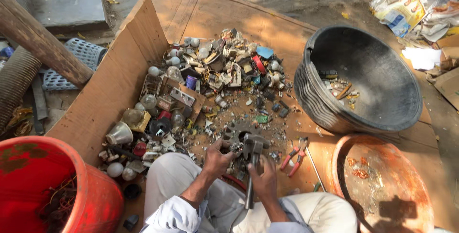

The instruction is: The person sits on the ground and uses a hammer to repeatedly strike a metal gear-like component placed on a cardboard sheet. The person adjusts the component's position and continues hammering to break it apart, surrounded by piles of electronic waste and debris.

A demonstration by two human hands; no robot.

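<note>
My left hand (217, 159) pinches a small grey scrap piece (236, 146) and holds it on a round metal gear (240, 131) lying on the cardboard. My right hand (263, 180) grips the handle of a metal hammer (252, 159), its head resting right beside the scrap piece. Both hands are just above my knees, in front of a heap of broken electrical scrap (215, 80) with bulbs, sockets and plastic bits.
Red-handled pliers (295, 156) lie right of the hammer. A black tub (363, 82) with a few bits stands at the right, an orange basin (382, 185) below it. A red bucket (52, 190) with wires is at lower left. A cardboard flap (114, 80) stands up at left.
</note>
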